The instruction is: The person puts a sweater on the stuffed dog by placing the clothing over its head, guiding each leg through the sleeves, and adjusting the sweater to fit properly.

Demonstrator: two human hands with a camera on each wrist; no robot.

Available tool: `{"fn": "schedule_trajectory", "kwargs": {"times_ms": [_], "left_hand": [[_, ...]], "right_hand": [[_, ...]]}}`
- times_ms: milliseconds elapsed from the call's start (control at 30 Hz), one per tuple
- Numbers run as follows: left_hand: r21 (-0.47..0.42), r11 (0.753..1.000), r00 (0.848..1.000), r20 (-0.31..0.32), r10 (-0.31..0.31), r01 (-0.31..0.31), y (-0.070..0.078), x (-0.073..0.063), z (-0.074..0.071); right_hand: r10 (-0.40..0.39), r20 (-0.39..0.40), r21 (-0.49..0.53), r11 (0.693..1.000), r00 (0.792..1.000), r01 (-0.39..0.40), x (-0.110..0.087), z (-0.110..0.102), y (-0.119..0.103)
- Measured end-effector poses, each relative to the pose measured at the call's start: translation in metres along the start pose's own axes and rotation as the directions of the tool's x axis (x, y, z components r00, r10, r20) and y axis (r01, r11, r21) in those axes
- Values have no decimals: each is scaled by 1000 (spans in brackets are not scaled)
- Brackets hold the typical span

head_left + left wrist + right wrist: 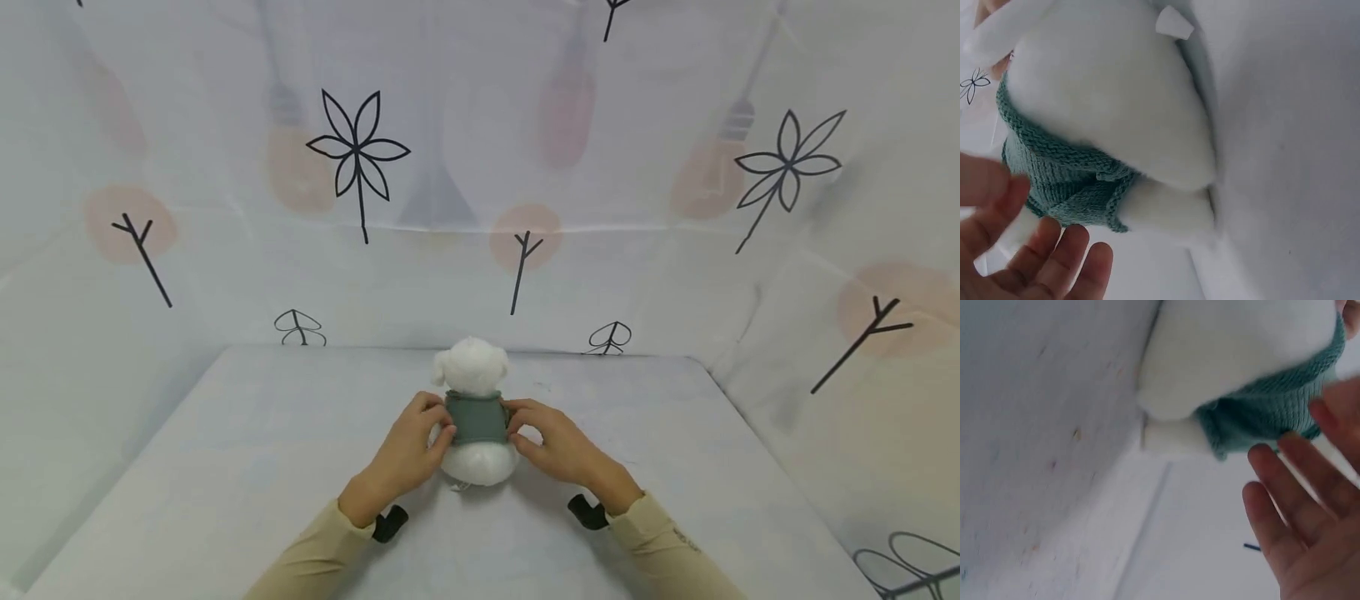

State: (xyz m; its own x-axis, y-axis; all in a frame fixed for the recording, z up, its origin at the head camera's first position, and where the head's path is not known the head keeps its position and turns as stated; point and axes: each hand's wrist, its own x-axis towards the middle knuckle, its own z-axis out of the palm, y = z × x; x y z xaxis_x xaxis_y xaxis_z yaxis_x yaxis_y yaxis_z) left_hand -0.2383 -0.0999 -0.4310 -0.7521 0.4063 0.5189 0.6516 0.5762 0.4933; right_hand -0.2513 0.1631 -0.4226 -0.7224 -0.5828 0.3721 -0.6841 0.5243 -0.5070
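A white plush toy (471, 367) sits upright on the table with its back to the head camera. Round its middle is a green knitted vest (477, 418); the wrist views show its ribbed edges and a loose, folded lower part (1079, 187). My left hand (411, 442) pinches the vest's left side between thumb and forefinger, the other fingers loosely bent. On the opposite side, my right hand (558, 442) pinches the vest's edge likewise, its other fingers (1272, 506) spread apart. The toy's front is hidden in the head view.
The table (225, 500) has a pale cloth cover. A white curtain (450, 275) printed with plants and lamps hangs behind and at the sides. A small white tag (1174, 23) sticks out from the toy. Black wrist mounts (390, 523) sit under both wrists.
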Motion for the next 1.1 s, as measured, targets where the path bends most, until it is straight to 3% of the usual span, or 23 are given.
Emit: {"fn": "schedule_trajectory", "kwargs": {"times_ms": [100,200,333,533,900,1100], "left_hand": [[-40,998,997,-48,-59,57,0,0,4],[-67,994,996,-13,-89,88,1,0,6],[-91,989,992,58,-109,114,4,-1,6],[-104,981,981,126,-148,161,7,-2,3],[-121,983,984,130,-124,140,11,-1,4],[-134,983,982,160,-101,123,19,-3,10]], "right_hand": [[37,-97,15,999,995,-36,1,4,-7],[88,-138,-36,995,987,-94,2,11,-15],[163,-137,-82,981,977,-175,3,17,-23],[279,-85,-64,957,957,-284,2,20,-27],[410,-109,-49,908,905,-417,6,25,-33],[408,-78,81,912,910,-402,7,22,-24]]}}
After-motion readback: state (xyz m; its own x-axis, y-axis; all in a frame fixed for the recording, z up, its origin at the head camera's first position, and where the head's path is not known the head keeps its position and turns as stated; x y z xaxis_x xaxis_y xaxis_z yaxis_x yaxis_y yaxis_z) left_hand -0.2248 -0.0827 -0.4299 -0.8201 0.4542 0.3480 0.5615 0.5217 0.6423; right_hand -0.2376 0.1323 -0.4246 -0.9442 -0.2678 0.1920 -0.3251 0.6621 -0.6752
